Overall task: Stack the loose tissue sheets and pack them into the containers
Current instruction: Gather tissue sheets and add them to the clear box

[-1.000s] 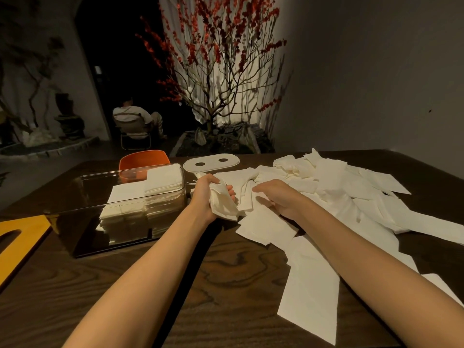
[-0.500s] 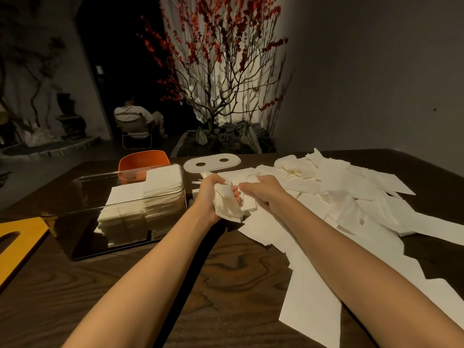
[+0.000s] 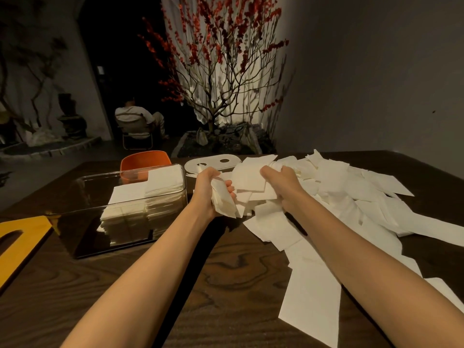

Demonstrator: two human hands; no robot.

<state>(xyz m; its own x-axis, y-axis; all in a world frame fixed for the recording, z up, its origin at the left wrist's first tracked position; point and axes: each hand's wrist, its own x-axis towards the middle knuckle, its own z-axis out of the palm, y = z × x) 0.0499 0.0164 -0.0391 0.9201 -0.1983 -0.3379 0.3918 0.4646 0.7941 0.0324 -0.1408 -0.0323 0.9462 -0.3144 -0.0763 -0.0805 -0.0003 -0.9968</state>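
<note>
Gathering step: my right hand [image 3: 281, 183] has lifted one more sheet [image 3: 251, 175] off the loose tissue pile [image 3: 351, 197]; a second ago it lay lower on the pile.
Right fingers: pinching that sheet's edge.
Left hand [image 3: 213, 189]: fingers curled round a growing bundle [image 3: 223, 199].
Container [image 3: 125, 209]: clear, left of my hands, part-filled with stacks.
Meaning: bundle grows; packing not yet due.

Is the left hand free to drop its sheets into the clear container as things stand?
Probably yes. The left hand grips a bunch of sheets right beside the clear container, whose top looks open, with nothing between them. Stacked tissues already fill its right part.
</note>
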